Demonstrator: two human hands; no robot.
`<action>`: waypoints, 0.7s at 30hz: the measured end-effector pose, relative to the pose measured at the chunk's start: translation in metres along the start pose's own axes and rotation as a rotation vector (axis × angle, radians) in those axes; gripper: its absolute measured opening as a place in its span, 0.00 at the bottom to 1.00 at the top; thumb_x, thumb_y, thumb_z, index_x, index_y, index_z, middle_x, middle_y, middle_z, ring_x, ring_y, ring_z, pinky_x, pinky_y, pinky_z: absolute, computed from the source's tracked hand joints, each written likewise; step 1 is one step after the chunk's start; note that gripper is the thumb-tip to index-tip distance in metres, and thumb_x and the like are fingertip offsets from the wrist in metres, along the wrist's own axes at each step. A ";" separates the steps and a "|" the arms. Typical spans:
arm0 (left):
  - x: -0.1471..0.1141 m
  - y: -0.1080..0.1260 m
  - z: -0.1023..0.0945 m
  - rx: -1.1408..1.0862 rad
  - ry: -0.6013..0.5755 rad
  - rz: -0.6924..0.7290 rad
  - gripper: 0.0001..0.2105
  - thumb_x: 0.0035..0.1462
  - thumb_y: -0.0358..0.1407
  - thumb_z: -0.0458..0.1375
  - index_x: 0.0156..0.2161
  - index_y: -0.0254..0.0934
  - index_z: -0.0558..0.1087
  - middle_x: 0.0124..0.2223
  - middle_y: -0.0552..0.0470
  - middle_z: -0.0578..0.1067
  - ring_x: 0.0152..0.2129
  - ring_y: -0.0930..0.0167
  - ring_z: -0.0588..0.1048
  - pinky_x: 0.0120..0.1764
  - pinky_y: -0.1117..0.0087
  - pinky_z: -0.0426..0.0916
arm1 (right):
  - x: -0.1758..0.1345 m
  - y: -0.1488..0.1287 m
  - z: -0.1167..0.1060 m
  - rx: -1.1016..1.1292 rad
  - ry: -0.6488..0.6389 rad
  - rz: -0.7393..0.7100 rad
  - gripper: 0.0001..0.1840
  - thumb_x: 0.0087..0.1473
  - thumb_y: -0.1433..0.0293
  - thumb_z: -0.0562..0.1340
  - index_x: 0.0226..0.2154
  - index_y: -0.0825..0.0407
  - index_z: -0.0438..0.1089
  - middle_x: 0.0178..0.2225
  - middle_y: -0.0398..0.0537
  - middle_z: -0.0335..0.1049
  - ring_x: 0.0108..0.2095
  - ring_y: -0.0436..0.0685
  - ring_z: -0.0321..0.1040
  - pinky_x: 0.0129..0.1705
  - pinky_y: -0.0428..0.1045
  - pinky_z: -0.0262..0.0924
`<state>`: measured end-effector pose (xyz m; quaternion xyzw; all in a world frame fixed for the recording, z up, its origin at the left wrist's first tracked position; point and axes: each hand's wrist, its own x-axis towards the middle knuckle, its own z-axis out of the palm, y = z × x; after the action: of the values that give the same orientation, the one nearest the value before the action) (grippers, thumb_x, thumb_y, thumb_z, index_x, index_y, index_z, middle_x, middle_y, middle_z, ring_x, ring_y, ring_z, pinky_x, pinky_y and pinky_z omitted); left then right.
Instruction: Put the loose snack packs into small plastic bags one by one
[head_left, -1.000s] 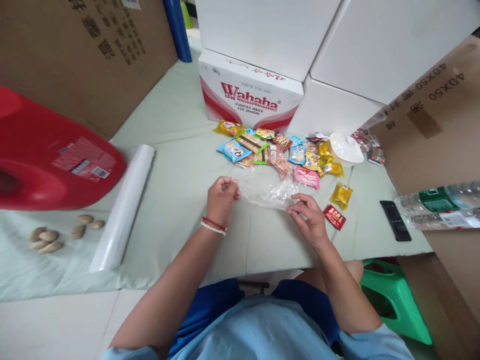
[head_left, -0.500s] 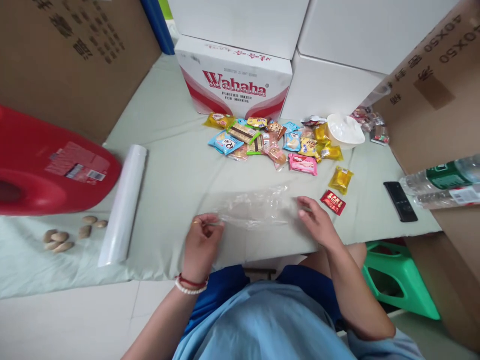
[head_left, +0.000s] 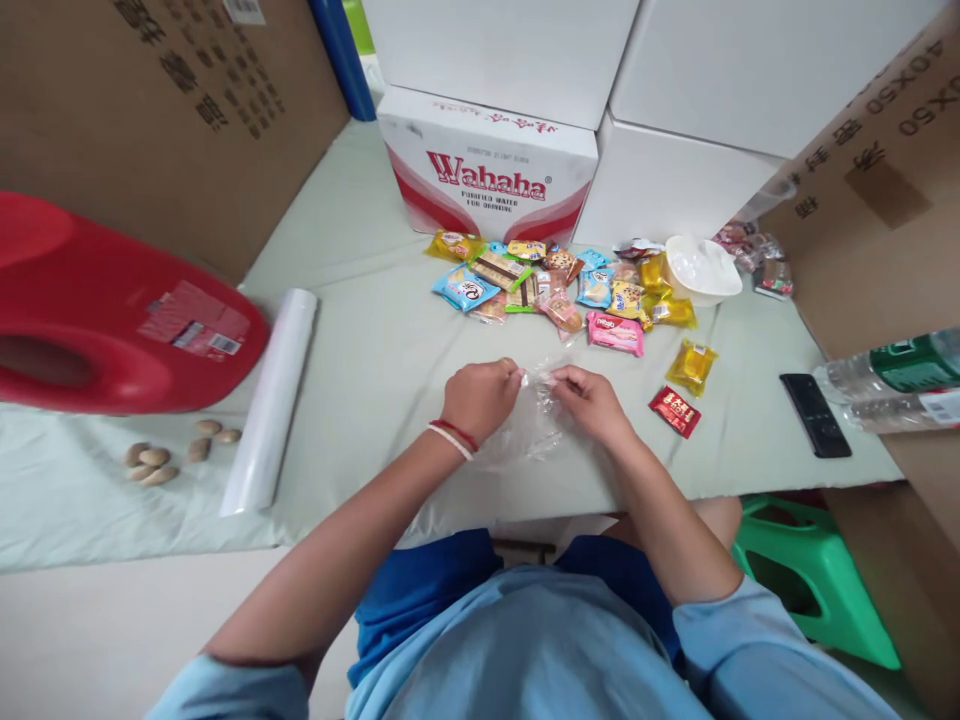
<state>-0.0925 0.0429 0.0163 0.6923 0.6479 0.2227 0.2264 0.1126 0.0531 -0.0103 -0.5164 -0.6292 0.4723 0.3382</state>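
Both my hands pinch a clear plastic bag (head_left: 525,430) at its far edge, close together over the front middle of the table. My left hand (head_left: 484,395), with a red and a white bracelet at the wrist, is closed on the edge's left part. Fingers of my right hand (head_left: 589,398) are closed on its right part. The bag hangs loose and crumpled below them. Just beyond lie a pink snack packet (head_left: 615,333) and a pile of wrapped snacks (head_left: 525,280). To the right are a yellow-wrapped snack (head_left: 691,367) and a red packet (head_left: 675,411).
A plastic roll (head_left: 274,400), several brown stone-like pieces (head_left: 154,460) and a red jug (head_left: 112,320) are on the left. White boxes (head_left: 495,165) stand behind. A white bowl (head_left: 703,268), a black phone (head_left: 816,415) and plastic bottles (head_left: 907,365) are rightward.
My left hand has moved up and right, and my right hand has come in to grip the bag's edge. The bag, earlier lying flat and wide, is bunched between them. The view has shifted slightly.
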 end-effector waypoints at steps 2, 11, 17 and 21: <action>0.014 -0.021 0.007 -0.209 0.073 -0.109 0.12 0.66 0.42 0.54 0.34 0.40 0.76 0.25 0.51 0.74 0.28 0.64 0.75 0.36 0.66 0.66 | 0.000 0.005 -0.011 0.112 0.045 0.135 0.21 0.54 0.50 0.67 0.35 0.51 0.76 0.25 0.42 0.71 0.25 0.52 0.65 0.31 0.48 0.61; 0.020 -0.072 0.025 -0.424 0.266 -0.360 0.17 0.65 0.44 0.52 0.26 0.41 0.67 0.21 0.56 0.65 0.23 0.68 0.64 0.29 0.68 0.55 | -0.011 0.025 -0.051 0.183 0.217 0.322 0.23 0.46 0.49 0.72 0.32 0.52 0.73 0.18 0.36 0.62 0.17 0.48 0.54 0.19 0.45 0.48; 0.010 -0.052 0.006 -0.238 0.440 -0.300 0.10 0.63 0.43 0.57 0.43 0.38 0.72 0.44 0.42 0.74 0.39 0.60 0.74 0.46 0.58 0.69 | -0.013 0.027 -0.055 0.146 0.160 0.373 0.25 0.45 0.47 0.73 0.30 0.50 0.70 0.19 0.37 0.63 0.17 0.48 0.54 0.17 0.46 0.45; 0.004 -0.031 -0.009 0.027 0.377 0.135 0.14 0.65 0.37 0.55 0.53 0.39 0.74 0.56 0.37 0.73 0.60 0.51 0.68 0.64 0.45 0.58 | -0.005 0.020 -0.054 0.206 0.160 0.362 0.26 0.43 0.47 0.74 0.30 0.51 0.71 0.21 0.40 0.67 0.17 0.46 0.52 0.18 0.45 0.42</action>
<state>-0.1223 0.0487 0.0055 0.6830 0.6340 0.3545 0.0765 0.1697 0.0622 -0.0110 -0.6194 -0.4459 0.5447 0.3477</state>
